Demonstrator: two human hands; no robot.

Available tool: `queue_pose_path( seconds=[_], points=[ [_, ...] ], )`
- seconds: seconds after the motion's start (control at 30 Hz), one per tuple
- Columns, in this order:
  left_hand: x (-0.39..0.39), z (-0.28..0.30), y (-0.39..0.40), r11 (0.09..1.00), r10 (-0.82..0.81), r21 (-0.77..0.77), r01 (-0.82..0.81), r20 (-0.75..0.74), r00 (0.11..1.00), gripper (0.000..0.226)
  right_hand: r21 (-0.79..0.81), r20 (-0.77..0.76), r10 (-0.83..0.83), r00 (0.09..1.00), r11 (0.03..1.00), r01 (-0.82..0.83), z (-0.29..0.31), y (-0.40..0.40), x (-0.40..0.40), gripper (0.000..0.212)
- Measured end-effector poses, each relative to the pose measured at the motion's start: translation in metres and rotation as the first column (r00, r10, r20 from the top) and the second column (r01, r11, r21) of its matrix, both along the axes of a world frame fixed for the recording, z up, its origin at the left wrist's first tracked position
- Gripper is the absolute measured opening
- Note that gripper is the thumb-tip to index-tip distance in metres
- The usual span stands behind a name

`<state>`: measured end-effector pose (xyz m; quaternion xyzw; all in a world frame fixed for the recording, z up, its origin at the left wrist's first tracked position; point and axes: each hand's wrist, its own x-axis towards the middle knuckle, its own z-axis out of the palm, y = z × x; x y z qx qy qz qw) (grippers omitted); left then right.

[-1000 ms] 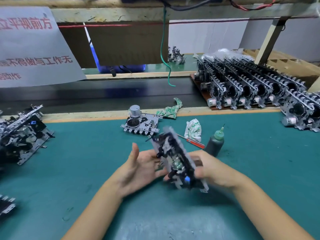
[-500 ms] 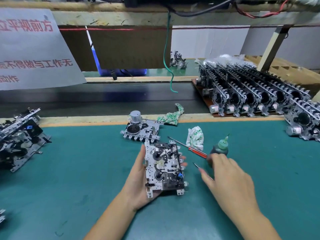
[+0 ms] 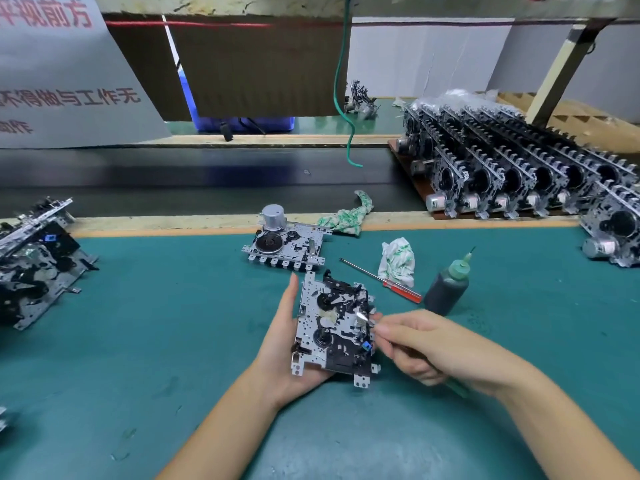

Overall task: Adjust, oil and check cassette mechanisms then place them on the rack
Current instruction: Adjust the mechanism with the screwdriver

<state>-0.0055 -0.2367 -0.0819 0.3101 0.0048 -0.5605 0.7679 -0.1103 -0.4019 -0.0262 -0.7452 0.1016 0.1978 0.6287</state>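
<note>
**Bare forearms and hands, nothing worn**

Two arms come into the head view from the near edge. The left hand [image 3: 280, 355] and the right hand [image 3: 429, 348] are both bare: no gloves, finger cots, rings or tape show on any finger. Both forearms are uncovered from the wrist back to the edge of the frame, with no sleeve cuff, watch, bracelet or wrist strap in sight. The fingers are slender, and the nails that show on the right hand look short and unpainted. No marks or plasters are visible on either arm.
</note>
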Motion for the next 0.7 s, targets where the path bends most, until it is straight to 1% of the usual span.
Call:
queue_pose_path(
  seconds=[0.07, 0.13, 0.27, 0.47, 0.7],
  points=[
    [0.0, -0.003, -0.0011, 0.999, -0.017, 0.028, 0.017, 0.013, 1.0, 0.09, -0.001, -0.033, 0.017, 0.999, 1.0, -0.017, -0.0036, 0.0005, 0.0038, 0.038],
    [0.0001, -0.0047, -0.0024, 0.999, -0.022, 0.038, 0.021, 0.014, 1.0, 0.092, -0.016, -0.029, 0.008, 1.0, 1.0, -0.009, -0.0078, 0.0018, 0.005, 0.039],
    [0.0013, -0.0059, -0.004, 0.999, -0.001, 0.052, 0.0, 0.022, 1.0, 0.088, -0.014, -0.039, -0.005, 0.999, 1.0, 0.004, -0.0095, 0.0009, 0.0032, 0.041],
    [-0.0002, -0.0047, -0.0056, 0.997, 0.009, 0.075, -0.012, 0.042, 0.999, 0.092, -0.098, -0.055, -0.016, 0.998, 0.995, 0.01, -0.0089, 0.0011, 0.0016, 0.042],
    [-0.0023, -0.0019, -0.0063, 0.993, 0.016, 0.113, -0.024, 0.074, 0.997, 0.092, -0.1, -0.032, -0.018, 0.999, 0.995, 0.015, -0.0107, 0.0034, 0.0017, 0.047]
  ],
)
